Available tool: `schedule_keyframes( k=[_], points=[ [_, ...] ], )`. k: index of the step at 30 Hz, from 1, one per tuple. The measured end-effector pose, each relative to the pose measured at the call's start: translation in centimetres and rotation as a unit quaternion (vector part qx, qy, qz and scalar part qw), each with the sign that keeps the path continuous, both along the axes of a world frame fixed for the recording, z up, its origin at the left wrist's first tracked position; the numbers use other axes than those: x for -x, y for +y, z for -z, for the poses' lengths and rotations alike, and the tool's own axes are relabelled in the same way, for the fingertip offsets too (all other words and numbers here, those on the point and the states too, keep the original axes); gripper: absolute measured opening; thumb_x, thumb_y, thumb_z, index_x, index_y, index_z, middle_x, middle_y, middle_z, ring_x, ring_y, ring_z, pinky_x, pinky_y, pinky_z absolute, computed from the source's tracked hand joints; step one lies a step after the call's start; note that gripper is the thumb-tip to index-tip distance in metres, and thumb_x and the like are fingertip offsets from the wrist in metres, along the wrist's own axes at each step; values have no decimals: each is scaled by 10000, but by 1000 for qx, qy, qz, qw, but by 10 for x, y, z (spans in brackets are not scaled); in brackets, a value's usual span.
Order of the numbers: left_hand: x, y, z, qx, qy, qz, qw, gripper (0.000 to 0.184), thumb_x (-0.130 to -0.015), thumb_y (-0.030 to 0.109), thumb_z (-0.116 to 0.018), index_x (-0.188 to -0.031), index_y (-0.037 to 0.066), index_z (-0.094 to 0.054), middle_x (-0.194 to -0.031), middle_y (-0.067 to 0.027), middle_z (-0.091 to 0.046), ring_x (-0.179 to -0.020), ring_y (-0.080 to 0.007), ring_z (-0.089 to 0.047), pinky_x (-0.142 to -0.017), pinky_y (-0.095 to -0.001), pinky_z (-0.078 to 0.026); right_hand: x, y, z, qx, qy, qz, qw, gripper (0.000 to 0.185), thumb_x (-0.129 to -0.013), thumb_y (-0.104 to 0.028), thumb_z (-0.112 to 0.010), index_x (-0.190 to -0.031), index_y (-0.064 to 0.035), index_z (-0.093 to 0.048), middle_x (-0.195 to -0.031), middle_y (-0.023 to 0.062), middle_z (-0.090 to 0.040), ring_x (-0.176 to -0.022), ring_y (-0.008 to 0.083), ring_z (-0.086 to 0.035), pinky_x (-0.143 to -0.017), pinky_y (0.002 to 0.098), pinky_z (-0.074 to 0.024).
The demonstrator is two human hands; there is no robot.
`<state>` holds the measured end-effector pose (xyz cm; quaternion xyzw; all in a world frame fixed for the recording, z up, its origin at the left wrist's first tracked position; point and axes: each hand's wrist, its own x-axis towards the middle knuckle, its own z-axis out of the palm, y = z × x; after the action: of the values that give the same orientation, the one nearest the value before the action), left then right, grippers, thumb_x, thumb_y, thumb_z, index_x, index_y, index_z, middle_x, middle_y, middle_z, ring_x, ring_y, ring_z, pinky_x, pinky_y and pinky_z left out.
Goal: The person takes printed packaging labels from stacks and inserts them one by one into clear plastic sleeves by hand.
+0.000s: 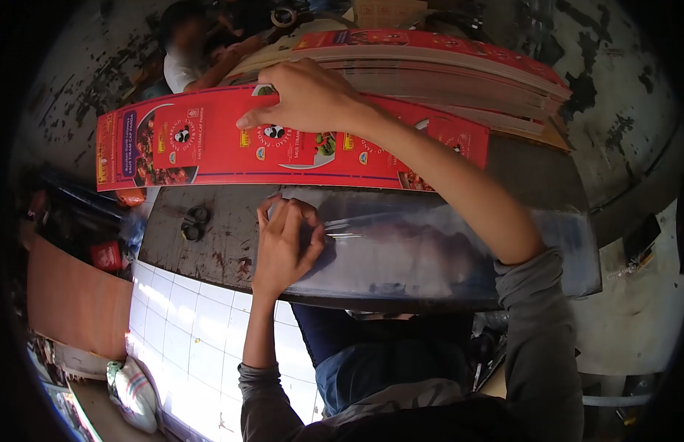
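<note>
My right hand (309, 96) reaches across and grips the upper edge of a long red printed cardboard sheet (231, 158), thumb on its front and fingers over the top. The sheet is held tilted and bears panda logos and food pictures. Below it, a pile of clear plastic sleeves (430, 254) lies on the dark worktable (224, 243). My left hand (284, 239) is at the pile's left end, its fingers curled and closed on the plastic edge. Exactly how many layers it pinches cannot be seen.
A tall stack of similar red sheets (460, 70) stands at the back right of the table. Black-handled scissors (196, 221) lie at the left. Another person (191, 55) sits beyond the table. A white sack (136, 394) rests on the floor at lower left.
</note>
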<state>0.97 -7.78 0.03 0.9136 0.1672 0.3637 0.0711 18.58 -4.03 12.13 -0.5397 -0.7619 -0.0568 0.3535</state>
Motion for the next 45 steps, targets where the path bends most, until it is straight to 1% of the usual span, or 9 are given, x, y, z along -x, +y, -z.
schedule_keyframes(
  k=[11,14,16,28,31,33,39,42,45],
  points=[
    [-4,-3,1,-23,-36,-80,996,220,-720,113,-689,-837,63,-509,-896,-64,-522,-892,-275,-505,-872,-416,-349,-63,-59,22,89,-33,97,991,486,-711,-436,-726,-805,25,-605,-583,166,-576,-558,324,-592,-554,420,-450],
    [-3,-5,1,-22,-43,-102,994,236,-695,80,-683,-865,50,-522,-959,-97,-506,-946,-301,-470,-865,-411,-345,-81,-58,3,-81,-108,65,989,475,-706,-429,-729,-831,18,-627,-581,151,-577,-543,312,-590,-533,406,-446],
    [-3,-4,2,-21,-43,-104,993,241,-681,74,-687,-843,53,-509,-988,-93,-497,-965,-285,-460,-872,-413,-336,-75,-67,-27,38,-119,126,984,471,-705,-429,-727,-856,10,-649,-588,151,-580,-564,304,-599,-554,401,-452],
    [-1,-5,1,100,-108,-114,983,278,-678,84,-717,-821,8,-491,-936,-120,-493,-899,-307,-475,-762,-387,-409,-34,-4,18,74,3,41,996,620,-670,-573,-709,-789,34,-667,-590,145,-593,-591,261,-615,-607,385,-468],
    [-2,-2,5,32,-105,-130,985,381,-675,71,-699,-1005,-7,-524,-859,-95,-430,-789,-233,-487,-724,-341,-408,-45,-23,31,125,27,61,990,597,-681,-555,-710,-766,34,-662,-571,141,-579,-566,253,-602,-565,368,-446],
    [-2,-4,3,96,-100,-163,977,352,-705,148,-739,-918,-8,-506,-993,-130,-445,-951,-306,-473,-796,-402,-405,-60,-40,41,139,37,89,986,587,-686,-550,-709,-772,29,-662,-569,140,-573,-562,244,-597,-557,364,-440],
    [0,5,14,116,-142,-213,960,420,-754,231,-733,-1014,0,-496,-1042,-141,-429,-1012,-301,-454,-858,-410,-380,-106,-113,55,218,6,160,963,543,-707,-525,-707,-780,7,-630,-562,124,-545,-533,208,-549,-537,367,-409],
    [1,4,11,118,-111,-238,958,401,-784,235,-713,-1027,4,-494,-994,-143,-469,-926,-296,-506,-812,-400,-411,-131,-146,64,214,17,132,968,505,-725,-480,-713,-817,5,-605,-592,130,-546,-548,240,-548,-544,371,-409],
    [1,8,14,191,-112,-207,953,400,-793,246,-710,-1028,9,-491,-930,-148,-521,-817,-264,-542,-732,-379,-441,-146,-165,72,76,-40,108,990,482,-714,-470,-721,-756,-9,-587,-588,142,-555,-542,293,-566,-528,386,-424]
  ],
)
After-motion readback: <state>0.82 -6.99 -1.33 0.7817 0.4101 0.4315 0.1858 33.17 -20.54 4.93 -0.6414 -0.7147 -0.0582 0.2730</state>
